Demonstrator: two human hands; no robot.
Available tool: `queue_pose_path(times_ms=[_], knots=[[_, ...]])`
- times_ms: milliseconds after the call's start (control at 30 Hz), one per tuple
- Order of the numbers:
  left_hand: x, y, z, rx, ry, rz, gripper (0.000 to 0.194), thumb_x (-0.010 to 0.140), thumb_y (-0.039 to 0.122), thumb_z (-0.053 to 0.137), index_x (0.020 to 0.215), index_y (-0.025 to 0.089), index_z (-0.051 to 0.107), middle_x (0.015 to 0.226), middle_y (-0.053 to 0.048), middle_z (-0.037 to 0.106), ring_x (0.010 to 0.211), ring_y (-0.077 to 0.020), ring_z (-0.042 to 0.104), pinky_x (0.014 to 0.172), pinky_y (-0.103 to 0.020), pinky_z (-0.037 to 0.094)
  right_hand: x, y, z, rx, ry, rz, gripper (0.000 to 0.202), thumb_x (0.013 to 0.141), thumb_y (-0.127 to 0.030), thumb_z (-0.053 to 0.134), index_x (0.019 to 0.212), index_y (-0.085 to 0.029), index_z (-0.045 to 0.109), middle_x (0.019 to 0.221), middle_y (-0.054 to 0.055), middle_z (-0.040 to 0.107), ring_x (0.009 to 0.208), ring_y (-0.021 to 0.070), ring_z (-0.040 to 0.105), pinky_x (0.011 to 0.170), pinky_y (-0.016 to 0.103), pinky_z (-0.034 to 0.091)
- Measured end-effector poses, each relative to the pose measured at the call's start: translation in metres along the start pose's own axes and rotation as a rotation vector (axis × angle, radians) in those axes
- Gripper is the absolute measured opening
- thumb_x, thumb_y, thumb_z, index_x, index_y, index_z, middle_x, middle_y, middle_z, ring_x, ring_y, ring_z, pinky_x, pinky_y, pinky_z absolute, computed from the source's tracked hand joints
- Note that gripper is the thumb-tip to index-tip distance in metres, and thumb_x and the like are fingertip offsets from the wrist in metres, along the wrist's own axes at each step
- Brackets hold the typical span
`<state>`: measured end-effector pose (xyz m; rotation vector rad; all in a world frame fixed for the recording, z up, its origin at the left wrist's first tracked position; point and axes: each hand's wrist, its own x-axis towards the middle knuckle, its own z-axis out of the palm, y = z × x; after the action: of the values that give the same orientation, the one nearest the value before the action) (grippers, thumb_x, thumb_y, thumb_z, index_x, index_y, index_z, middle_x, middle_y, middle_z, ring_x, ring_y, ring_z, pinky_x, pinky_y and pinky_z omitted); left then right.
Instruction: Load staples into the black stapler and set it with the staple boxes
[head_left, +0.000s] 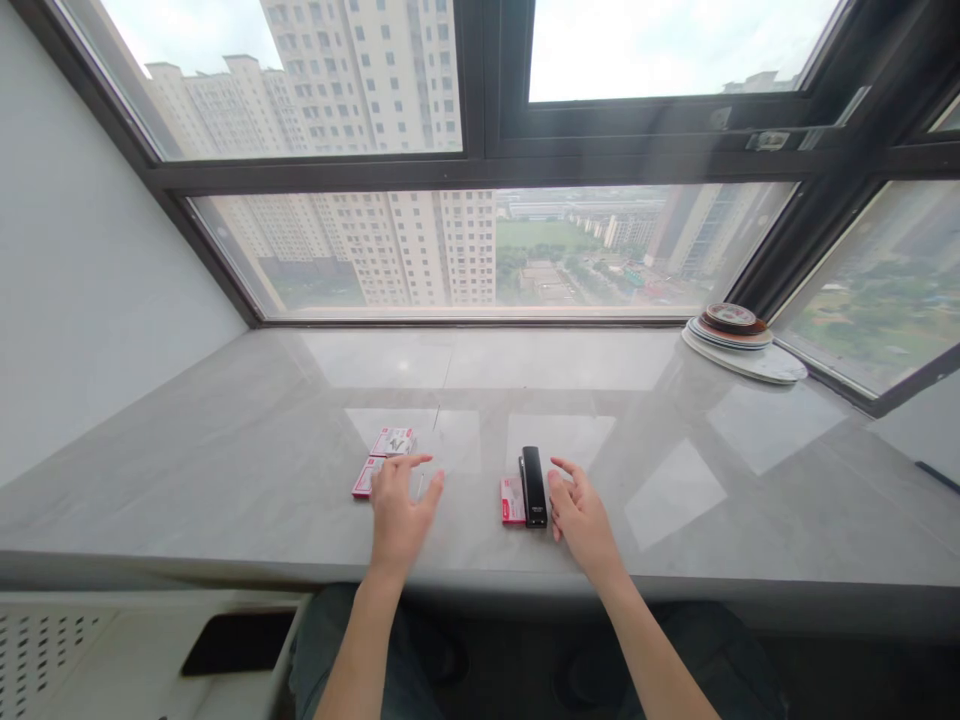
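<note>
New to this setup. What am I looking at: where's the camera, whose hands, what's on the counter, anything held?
No machine here: these are a person's bare hands. There is one picture, from a camera worn on that person's head, looking forward and down at a counter below a window.

The left hand is at two boxes, partly covering the nearer; whether it touches is unclear. The right hand is just right of a black stapler, with a third box on the stapler's other side. Stacked plates sit in the far right corner. Neither hand appears to grip anything.
</note>
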<state>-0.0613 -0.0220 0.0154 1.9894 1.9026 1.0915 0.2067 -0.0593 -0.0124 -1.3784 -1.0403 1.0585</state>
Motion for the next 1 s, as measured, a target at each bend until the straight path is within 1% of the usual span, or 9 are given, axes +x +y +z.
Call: queue_pose_path(times_ms=[67,100,200,267,467,600,767,867,1000], knots=[[0.006,-0.03,-0.014,0.204,0.234,-0.245,0.05,0.092,0.05,0.06,0.134,0.024,0.057,0.135,-0.017,0.048,0.129,-0.0408,0.044,0.106,-0.06,0.038,-0.003,-0.001,0.0,0.024,0.011,0.005,0.067,0.095,-0.068,0.049,0.142,-0.021,0.049,0.057,-0.01,0.042,0.04,0.0107,0.041,0.04,0.024,0.041],[0.008,-0.044,-0.02,0.274,0.247,-0.308,0.057,0.09,0.052,0.061,0.139,0.023,0.053,0.136,-0.018,0.047,0.128,-0.0429,0.044,0.103,-0.062,0.039,-0.004,-0.002,0.0,0.024,0.013,0.008,0.066,0.095,-0.068,0.048,0.142,-0.021,0.049,0.057,-0.01,0.042,0.04,0.0108,0.041,0.04,0.024,0.041],[0.012,-0.071,-0.032,0.355,0.019,-0.248,0.057,0.092,0.05,0.056,0.145,0.028,0.051,0.122,-0.014,0.055,0.116,-0.038,0.054,0.097,-0.054,0.044,-0.005,-0.004,-0.001,-0.031,0.017,-0.012,0.063,0.094,-0.066,0.051,0.139,-0.022,0.052,0.057,-0.01,0.043,0.04,0.0114,0.043,0.043,0.025,0.042],[0.01,-0.074,-0.035,0.344,-0.148,-0.126,0.053,0.094,0.05,0.054,0.144,0.032,0.053,0.113,-0.009,0.06,0.109,-0.0328,0.059,0.096,-0.047,0.045,-0.004,-0.004,-0.002,-0.087,0.011,-0.039,0.061,0.093,-0.064,0.055,0.138,-0.022,0.054,0.059,-0.01,0.044,0.04,0.0114,0.046,0.046,0.026,0.044],[0.004,-0.037,-0.031,0.051,-0.501,0.132,0.068,0.08,0.053,0.073,0.141,0.03,0.055,0.12,-0.006,0.065,0.112,-0.0287,0.062,0.098,-0.039,0.048,0.0,-0.001,-0.004,-0.128,-0.06,-0.006,0.058,0.091,-0.063,0.057,0.131,-0.022,0.061,0.06,-0.008,0.046,0.04,0.013,0.051,0.045,0.027,0.045],[0.011,0.006,-0.011,-0.136,-0.524,0.199,0.056,0.076,0.046,0.077,0.128,0.028,0.064,0.121,-0.005,0.062,0.112,-0.0262,0.063,0.098,-0.037,0.05,0.002,0.0,-0.004,-0.105,-0.066,0.005,0.056,0.089,-0.064,0.057,0.126,-0.022,0.064,0.058,-0.007,0.046,0.041,0.0131,0.05,0.043,0.027,0.044],[0.014,0.056,0.02,-0.206,-0.566,0.405,0.054,0.073,0.039,0.081,0.124,0.032,0.065,0.12,-0.003,0.065,0.116,-0.0269,0.059,0.102,-0.038,0.048,0.002,0.0,-0.004,-0.021,-0.107,0.013,0.054,0.087,-0.066,0.059,0.117,-0.022,0.064,0.058,-0.006,0.048,0.043,0.0127,0.046,0.041,0.026,0.045],[0.01,0.067,0.033,-0.174,-0.606,0.446,0.055,0.07,0.04,0.083,0.123,0.034,0.065,0.115,-0.002,0.067,0.111,-0.0277,0.059,0.099,-0.04,0.048,0.003,0.002,-0.005,0.077,-0.171,0.027,0.049,0.087,-0.067,0.061,0.105,-0.022,0.061,0.06,-0.006,0.047,0.043,0.0105,0.041,0.04,0.026,0.048],[0.003,0.069,0.041,-0.153,-0.612,0.417,0.059,0.069,0.044,0.084,0.123,0.034,0.064,0.118,-0.003,0.066,0.112,-0.0288,0.059,0.101,-0.042,0.046,0.002,0.005,-0.005,0.108,-0.185,0.035,0.049,0.088,-0.067,0.061,0.105,-0.022,0.058,0.06,-0.008,0.046,0.043,0.0097,0.04,0.04,0.026,0.05]])
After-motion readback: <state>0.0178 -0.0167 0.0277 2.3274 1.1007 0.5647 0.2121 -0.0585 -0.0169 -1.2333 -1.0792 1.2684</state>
